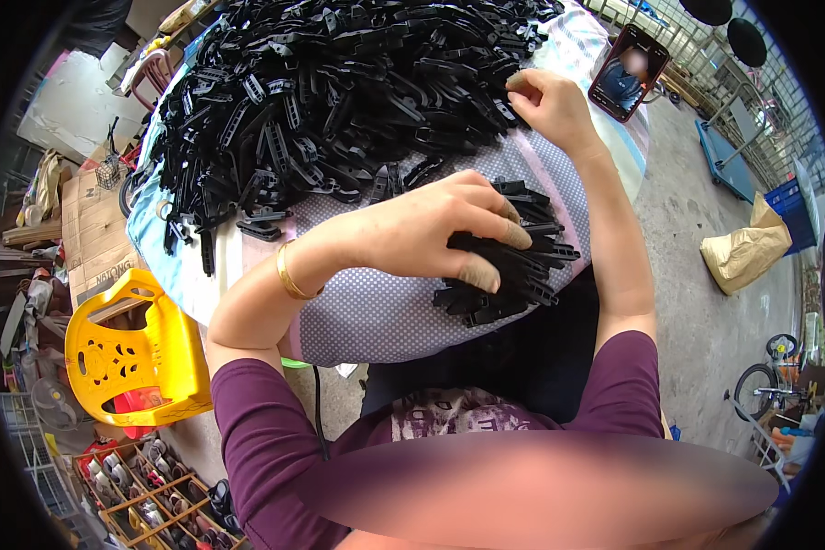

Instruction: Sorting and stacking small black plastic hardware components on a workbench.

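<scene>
A large heap of slotted, elongated black plastic clips [339,92] covers the far part of the cloth-covered table [367,316]. Nearer to me, at the table's front right, lies a smaller bunch of the same clips [504,289]. My left hand [440,225] curls over this bunch, thumb and fingers around some of the clips. At the right edge of the large heap, my right hand [555,110] has thumb and forefinger closed in a pinch on a black clip, mostly hidden against the heap. Tan coverings wrap several of my fingertips.
A phone [629,73] stands on a holder at the table's right edge. To the left is a yellow plastic chair [142,353], with a wooden shoe rack [156,495] below it. A blue cart [729,160] and a tan sack [747,249] stand on the concrete floor at right.
</scene>
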Demonstrator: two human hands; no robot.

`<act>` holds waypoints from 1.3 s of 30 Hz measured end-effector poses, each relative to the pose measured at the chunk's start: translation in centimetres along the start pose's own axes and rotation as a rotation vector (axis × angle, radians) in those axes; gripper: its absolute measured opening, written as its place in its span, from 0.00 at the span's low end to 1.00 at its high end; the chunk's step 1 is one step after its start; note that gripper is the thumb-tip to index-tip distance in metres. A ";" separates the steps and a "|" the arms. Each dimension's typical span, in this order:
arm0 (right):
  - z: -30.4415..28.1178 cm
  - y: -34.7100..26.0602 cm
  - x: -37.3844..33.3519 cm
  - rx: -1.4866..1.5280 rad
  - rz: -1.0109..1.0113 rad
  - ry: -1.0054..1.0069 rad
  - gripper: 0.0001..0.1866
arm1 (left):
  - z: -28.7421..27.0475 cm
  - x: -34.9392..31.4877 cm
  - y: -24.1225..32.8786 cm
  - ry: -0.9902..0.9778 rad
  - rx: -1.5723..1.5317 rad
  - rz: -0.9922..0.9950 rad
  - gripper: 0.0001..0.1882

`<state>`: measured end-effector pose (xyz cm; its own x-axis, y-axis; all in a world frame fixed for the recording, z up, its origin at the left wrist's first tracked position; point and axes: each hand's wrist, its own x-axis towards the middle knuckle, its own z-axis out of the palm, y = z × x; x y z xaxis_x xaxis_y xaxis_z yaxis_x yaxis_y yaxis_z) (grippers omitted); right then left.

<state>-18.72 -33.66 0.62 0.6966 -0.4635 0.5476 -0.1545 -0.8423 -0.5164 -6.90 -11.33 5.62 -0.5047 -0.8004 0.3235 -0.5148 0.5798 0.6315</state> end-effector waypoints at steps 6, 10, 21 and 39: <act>1.0 -0.5 -0.5 -0.188 -0.109 -0.130 0.13 | -2.2 1.1 -3.7 0.373 0.319 -0.333 0.12; 1.6 -1.0 -0.6 -0.199 -0.094 -0.189 0.15 | -3.1 2.3 -8.5 0.463 0.773 -0.220 0.10; 0.6 -1.8 -0.5 -0.039 -0.016 -0.143 0.15 | -5.0 6.1 -9.3 -0.054 1.134 -0.329 0.12; 2.1 -5.5 -1.1 0.325 -0.455 0.123 0.13 | -3.0 0.5 -6.6 0.518 -0.094 -0.435 0.19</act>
<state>-17.16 -27.95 1.55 0.5530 -0.1186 0.8247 0.3794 -0.8454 -0.3760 -1.70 -16.01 3.70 0.1432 -0.9409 0.3069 -0.5217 0.1917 0.8313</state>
